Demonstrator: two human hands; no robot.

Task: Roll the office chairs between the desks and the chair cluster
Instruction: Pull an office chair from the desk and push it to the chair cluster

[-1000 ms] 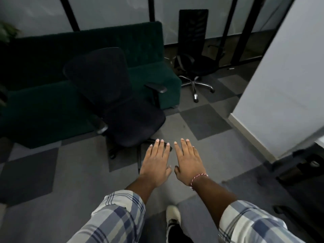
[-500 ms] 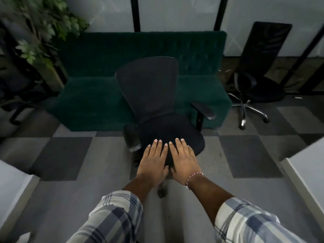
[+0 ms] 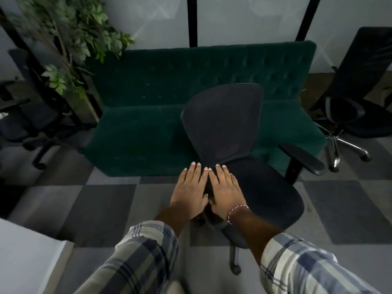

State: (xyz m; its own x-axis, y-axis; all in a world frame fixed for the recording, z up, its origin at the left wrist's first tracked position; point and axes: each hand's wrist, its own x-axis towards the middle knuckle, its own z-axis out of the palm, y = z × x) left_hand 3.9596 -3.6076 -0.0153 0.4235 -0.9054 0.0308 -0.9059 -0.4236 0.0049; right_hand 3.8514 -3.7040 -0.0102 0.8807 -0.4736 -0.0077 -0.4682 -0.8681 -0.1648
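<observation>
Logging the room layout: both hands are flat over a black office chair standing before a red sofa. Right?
Not quite. In the head view the sofa is dark green, not red. The left hand and right hand do lie flat over the black office chair.

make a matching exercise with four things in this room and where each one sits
1 dark green tufted sofa
2 leafy green plant
3 black office chair with chrome base
4 red-and-white thread bracelet

a far right
b on a wrist
c top left corner
d centre, along the back wall

Pairs: 1-d, 2-c, 3-a, 4-b
</observation>
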